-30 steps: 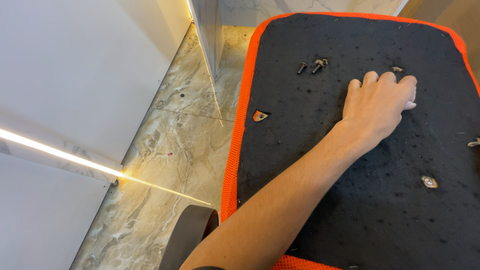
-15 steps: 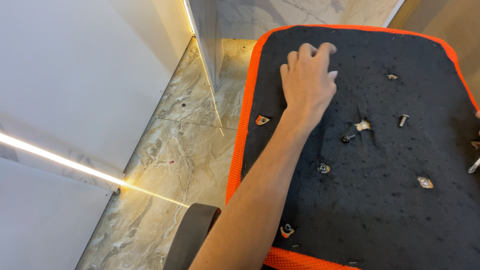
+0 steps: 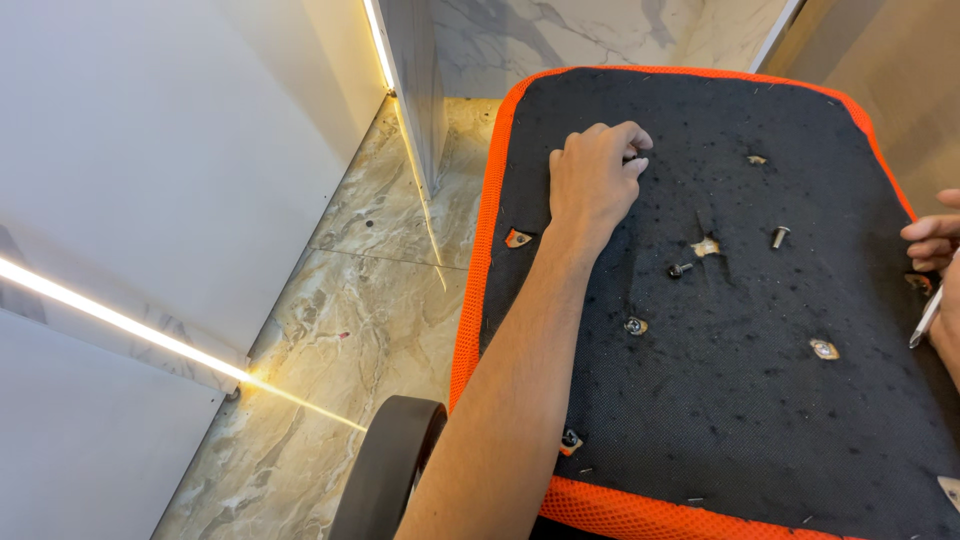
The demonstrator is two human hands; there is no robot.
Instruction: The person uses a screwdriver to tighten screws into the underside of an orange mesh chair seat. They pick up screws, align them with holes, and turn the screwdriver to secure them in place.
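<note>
Left hand (image 3: 592, 180) pinches a small bolt (image 3: 632, 155) near the upturned chair seat's (image 3: 720, 420) far-left corner — gathering fasteners; right hand (image 3: 935, 250) at the right edge holds a slim metal tool (image 3: 926, 318).

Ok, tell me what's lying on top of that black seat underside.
On the black seat underside lie two loose bolts. The left hand rests there, fingers curled; anything beneath them is hidden.

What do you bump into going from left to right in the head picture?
White wall → marble floor → orange rim → left hand → small screw → upright bolt → right hand
</note>
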